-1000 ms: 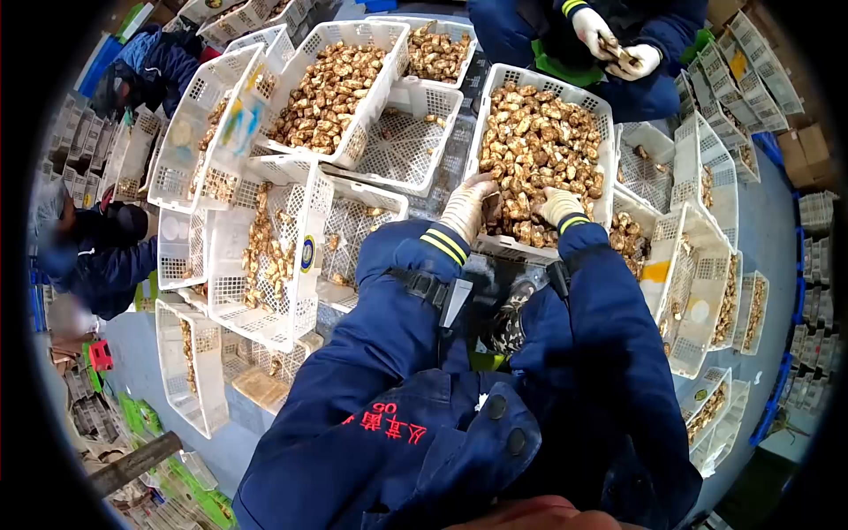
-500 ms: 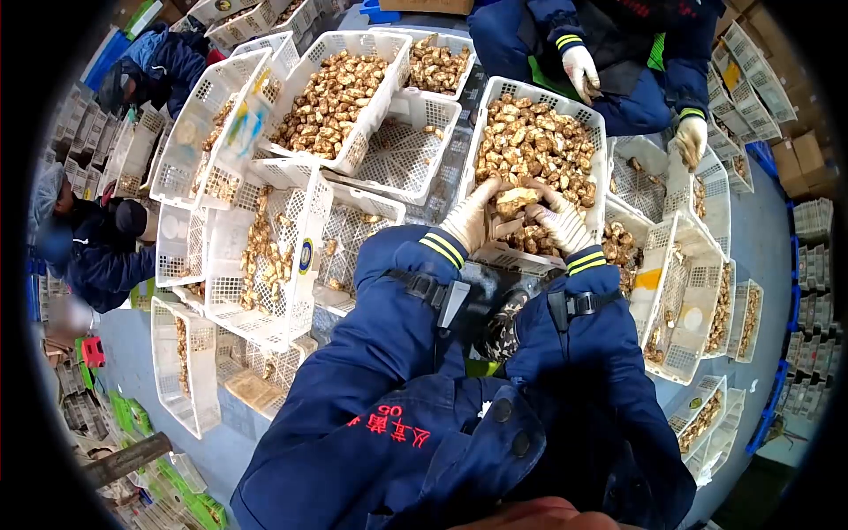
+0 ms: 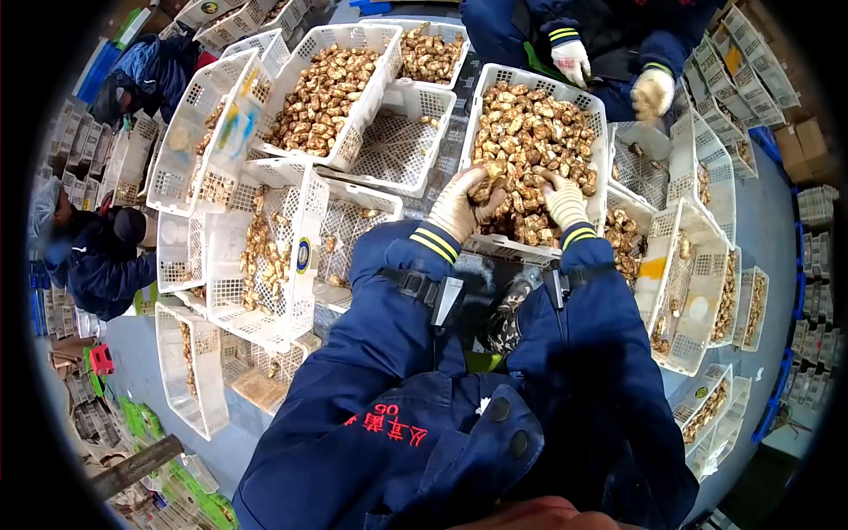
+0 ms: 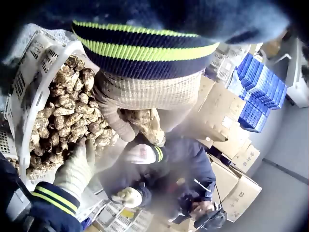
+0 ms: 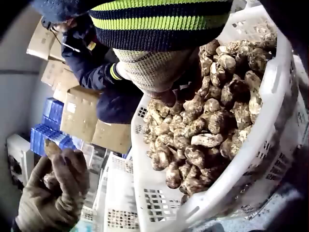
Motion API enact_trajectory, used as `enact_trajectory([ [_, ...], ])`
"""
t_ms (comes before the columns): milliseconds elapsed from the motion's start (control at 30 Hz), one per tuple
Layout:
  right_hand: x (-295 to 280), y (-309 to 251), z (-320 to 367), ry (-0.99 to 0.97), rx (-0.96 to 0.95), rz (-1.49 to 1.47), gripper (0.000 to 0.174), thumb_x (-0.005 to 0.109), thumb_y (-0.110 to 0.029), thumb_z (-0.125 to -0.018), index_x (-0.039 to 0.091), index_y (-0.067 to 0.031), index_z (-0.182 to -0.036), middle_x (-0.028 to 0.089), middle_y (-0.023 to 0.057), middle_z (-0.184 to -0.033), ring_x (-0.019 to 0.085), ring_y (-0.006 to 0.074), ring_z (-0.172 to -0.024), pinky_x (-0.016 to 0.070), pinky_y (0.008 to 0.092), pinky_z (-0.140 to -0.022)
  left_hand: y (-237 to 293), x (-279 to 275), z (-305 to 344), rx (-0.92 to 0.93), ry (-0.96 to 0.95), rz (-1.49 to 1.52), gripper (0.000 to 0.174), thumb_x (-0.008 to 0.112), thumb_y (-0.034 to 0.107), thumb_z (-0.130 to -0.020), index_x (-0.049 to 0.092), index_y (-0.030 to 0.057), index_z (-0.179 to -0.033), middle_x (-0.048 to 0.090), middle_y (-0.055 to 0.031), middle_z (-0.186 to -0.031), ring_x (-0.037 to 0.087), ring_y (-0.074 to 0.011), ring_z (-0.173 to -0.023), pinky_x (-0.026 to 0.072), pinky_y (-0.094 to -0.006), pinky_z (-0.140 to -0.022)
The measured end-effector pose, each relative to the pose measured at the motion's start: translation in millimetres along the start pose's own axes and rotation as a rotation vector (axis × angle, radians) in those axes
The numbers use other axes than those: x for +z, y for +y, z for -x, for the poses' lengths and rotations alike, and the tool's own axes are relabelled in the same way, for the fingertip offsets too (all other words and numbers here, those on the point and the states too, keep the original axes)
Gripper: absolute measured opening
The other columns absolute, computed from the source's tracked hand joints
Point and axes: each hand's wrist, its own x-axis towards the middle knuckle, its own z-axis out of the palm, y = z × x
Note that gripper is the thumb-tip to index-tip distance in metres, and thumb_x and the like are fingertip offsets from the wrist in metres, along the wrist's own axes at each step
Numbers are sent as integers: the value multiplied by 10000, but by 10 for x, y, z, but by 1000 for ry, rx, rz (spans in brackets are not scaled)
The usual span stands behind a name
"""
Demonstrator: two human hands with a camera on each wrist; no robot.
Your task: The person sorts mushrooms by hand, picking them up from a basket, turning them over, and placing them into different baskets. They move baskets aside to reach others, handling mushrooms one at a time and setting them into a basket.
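Note:
In the head view the left hand (image 3: 458, 205), in a pale ribbed glove, grips a brown-and-white mushroom (image 3: 488, 177) above the near-left corner of a white crate (image 3: 601, 150). That mushroom (image 4: 147, 126) shows between thumb and fingers in the left wrist view. At the crate's near right, the right hand (image 3: 565, 203) touches the heaped mushrooms (image 3: 530, 132). Its fingers reach down onto the pile in the left wrist view, extended, their tips partly hidden. From the right wrist, the right hand (image 5: 154, 72) is over the heap, its fingers mostly in shadow.
Another crate of mushrooms (image 3: 327, 97) stands at the left, beside a crate holding few pieces (image 3: 397, 146). More crates (image 3: 685, 291) line the right. Across the full crate sits another person, with gloved hands (image 3: 654, 93) near its far right corner. Cardboard boxes (image 4: 212, 108) are stacked beyond.
The hands were together around a large mushroom and have moved apart. The left keeps a mushroom and has shifted left; the right has gone onto the pile. The other person's hand has moved up and left.

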Motion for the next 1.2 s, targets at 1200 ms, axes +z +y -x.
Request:
enact_trajectory([
  [1200,-152,-643,321,-473,-23,-1106,356,574,-230,-917,567,-4,-1192,656,35,-899,631,127,-751,511,271,-680,-325,-322,-364,96,-111,-346,472,689,226,-850,523,36,-1249,618,-61,-1095,577,-175,-1011,460,-307,-885],
])
